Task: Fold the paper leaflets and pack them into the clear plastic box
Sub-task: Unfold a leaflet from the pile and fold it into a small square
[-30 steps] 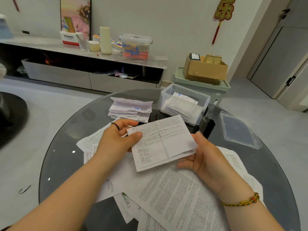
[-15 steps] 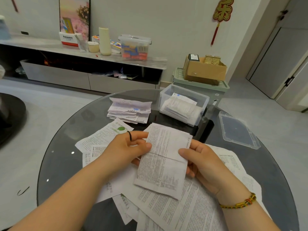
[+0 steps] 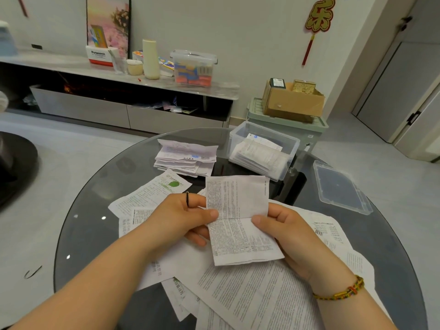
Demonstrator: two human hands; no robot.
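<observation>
I hold a half-folded white leaflet point(image 3: 238, 220) upright above the table, its crease running across the middle. My left hand point(image 3: 183, 220) pinches its left edge at the crease, and my right hand point(image 3: 285, 232) pinches the right edge there. Beyond it stands the clear plastic box point(image 3: 291, 144), open, with folded leaflets point(image 3: 259, 156) leaning inside. Several unfolded leaflets point(image 3: 257, 296) lie spread under my hands.
A stack of folded leaflets point(image 3: 188, 159) sits left of the box. The box's clear lid point(image 3: 340, 186) lies at the right on the round glass table point(image 3: 95, 210). A low cabinet and a cardboard box on a green crate stand behind.
The leaflet has turned from lying wide across my hands to standing tall, and both hands have shifted to pinch it at the crease.
</observation>
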